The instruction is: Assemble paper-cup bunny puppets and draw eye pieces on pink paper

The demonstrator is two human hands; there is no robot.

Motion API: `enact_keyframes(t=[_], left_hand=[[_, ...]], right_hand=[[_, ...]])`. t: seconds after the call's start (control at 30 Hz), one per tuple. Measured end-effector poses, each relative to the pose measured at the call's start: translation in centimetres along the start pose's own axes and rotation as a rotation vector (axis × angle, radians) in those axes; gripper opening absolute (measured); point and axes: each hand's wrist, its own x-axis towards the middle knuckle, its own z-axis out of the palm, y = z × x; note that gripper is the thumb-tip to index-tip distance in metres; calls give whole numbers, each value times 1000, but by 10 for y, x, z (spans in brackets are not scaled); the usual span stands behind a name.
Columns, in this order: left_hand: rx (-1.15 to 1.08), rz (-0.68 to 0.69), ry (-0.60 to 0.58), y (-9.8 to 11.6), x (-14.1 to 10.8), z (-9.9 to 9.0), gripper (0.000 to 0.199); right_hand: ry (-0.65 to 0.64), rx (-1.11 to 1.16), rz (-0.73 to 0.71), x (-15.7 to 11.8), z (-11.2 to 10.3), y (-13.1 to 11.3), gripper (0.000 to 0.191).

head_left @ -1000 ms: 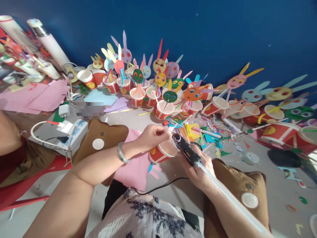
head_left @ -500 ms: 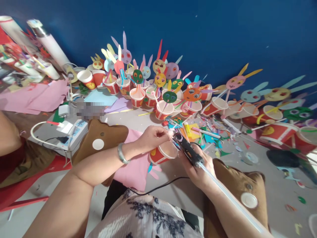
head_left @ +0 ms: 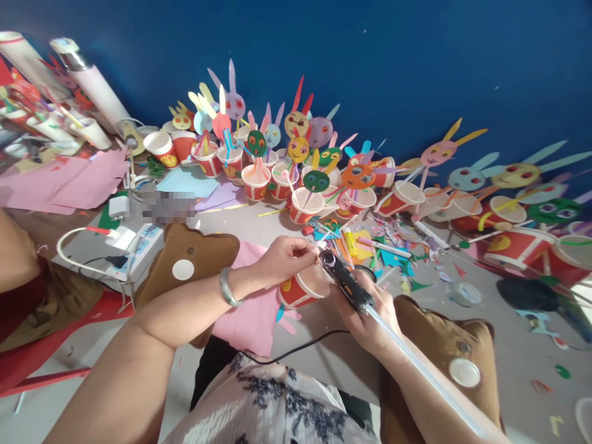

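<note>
My right hand [head_left: 372, 314] is wrapped round a black hot glue gun [head_left: 346, 280], with a long clear glue stick [head_left: 416, 365] running out of its back along my forearm. The gun's nozzle end lies close to the fingertips of my left hand [head_left: 289, 256]. Those fingers are pinched together on a small whitish piece, too small to name. Just beneath my left hand a red and white paper cup [head_left: 303, 290] stands tilted on the table. Pink paper [head_left: 250, 308] lies under my left forearm and beside the cup.
Paper cups with rabbit faces [head_left: 308, 206] line the blue wall. Paper scraps and markers [head_left: 388, 246] litter the table to the right. Brown cushions [head_left: 444, 351] lie on both sides. At left are a power strip [head_left: 143, 246] and another person's arm [head_left: 16, 253].
My right hand and the glue gun have shifted slightly left, nearer to my left fingertips. My left hand stays almost in place, still pinching.
</note>
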Motion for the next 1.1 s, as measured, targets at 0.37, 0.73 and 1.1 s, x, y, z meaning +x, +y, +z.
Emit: enact_keyframes(t=[0.37,0.73,1.1], left_hand=[[2,-15,14,2,0,-1,28],[11,-6,17,0,0,0,27],[-9,-7,20,-1,0,1,29]], right_hand=[[10,-12,10,0,-1,-1,15],[21,-25,-5,-1,0,0,16],[3,-6,8,-1,-1,-2,14]])
